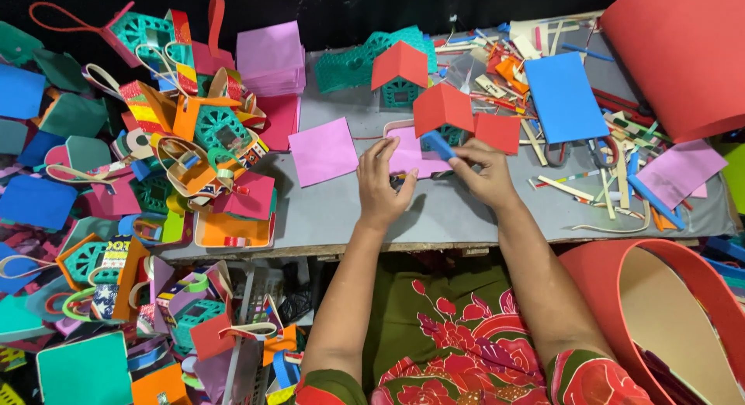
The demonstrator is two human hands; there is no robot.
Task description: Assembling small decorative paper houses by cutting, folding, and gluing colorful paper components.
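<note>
At the grey counter (pixel 326 219), both forearms reach forward: the left hand (pixel 382 184) presses curled fingers on a pink foam sheet (pixel 411 155), while the right hand (pixel 483 172) pinches a blue foam strip (pixel 439 144). Two red-roofed foam houses (pixel 400 73) stand just behind; a second pink square (pixel 323 150) lies alongside, and scrap strips (pixel 597 188) clutter the right.

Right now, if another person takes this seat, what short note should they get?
Left hand: fingers press on the pink sheet on the grey table.
Right hand: holds a blue strip at the sheet's edge.
Done: two small houses with red roofs, one just behind the hands, one further back.
Left: the pink sheet is flat, uncut. A second pink sheet lies beside it.
</note>
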